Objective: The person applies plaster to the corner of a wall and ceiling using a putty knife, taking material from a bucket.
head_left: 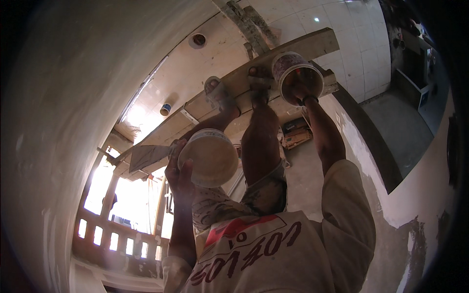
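Note:
My left hand (181, 171) grips a round pale tub (209, 133) by its side, thumb and fingers around the edge. I cannot tell whether its pale round face is the base or stuff inside. A flat, grey, pointed sheet like a scraper blade (146, 157) sticks out beyond the left fingers; how it is held is hidden. Reaching down, my right hand (300, 91) is inside a white, stained bucket (287, 60) beside my foot. Its fingers are lost in the dark inside the bucket.
My sandalled feet stand on a wooden plank (303, 46) above the floor. Below lie a small cup-like container (165, 109), a round hole (198, 41) and a box of things (296, 133). A smooth plastered wall (53, 122) rises at left; a balustrade (117, 237) stands at lower left.

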Demonstrator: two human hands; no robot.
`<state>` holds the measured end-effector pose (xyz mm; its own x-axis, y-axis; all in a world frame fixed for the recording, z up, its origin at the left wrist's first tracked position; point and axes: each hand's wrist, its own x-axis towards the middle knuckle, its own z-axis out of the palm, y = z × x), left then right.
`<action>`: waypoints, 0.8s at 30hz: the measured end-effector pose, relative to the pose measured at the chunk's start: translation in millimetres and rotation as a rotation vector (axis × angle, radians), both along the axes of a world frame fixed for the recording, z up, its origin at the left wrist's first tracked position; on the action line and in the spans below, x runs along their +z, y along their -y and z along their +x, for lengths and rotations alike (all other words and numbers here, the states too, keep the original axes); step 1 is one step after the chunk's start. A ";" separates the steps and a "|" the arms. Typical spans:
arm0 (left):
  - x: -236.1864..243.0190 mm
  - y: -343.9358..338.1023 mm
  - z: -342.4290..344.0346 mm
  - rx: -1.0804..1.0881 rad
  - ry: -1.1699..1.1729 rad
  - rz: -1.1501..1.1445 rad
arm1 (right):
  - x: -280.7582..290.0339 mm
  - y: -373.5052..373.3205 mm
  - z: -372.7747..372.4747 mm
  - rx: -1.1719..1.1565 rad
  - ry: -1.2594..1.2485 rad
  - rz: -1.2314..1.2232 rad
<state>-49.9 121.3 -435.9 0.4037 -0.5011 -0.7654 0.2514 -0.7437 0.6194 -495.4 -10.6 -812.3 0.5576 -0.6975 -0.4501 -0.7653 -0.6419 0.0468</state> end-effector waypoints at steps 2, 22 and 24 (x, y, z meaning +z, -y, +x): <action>-0.3 -0.4 0.4 0.034 -0.015 0.000 | 1.3 3.6 8.3 -0.074 -0.064 0.189; -18.8 8.1 5.1 -0.447 0.378 0.111 | 24.6 3.4 43.5 -0.300 0.029 0.097; -19.5 10.6 2.9 -0.200 0.198 0.075 | 25.1 7.6 43.4 -0.296 0.027 0.094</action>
<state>-47.0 110.7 -455.4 0.4475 -0.5306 -0.7199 -0.0250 -0.8121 0.5830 -452.1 -18.2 -787.2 0.3493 -0.7872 -0.5083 -0.9198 -0.3916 -0.0255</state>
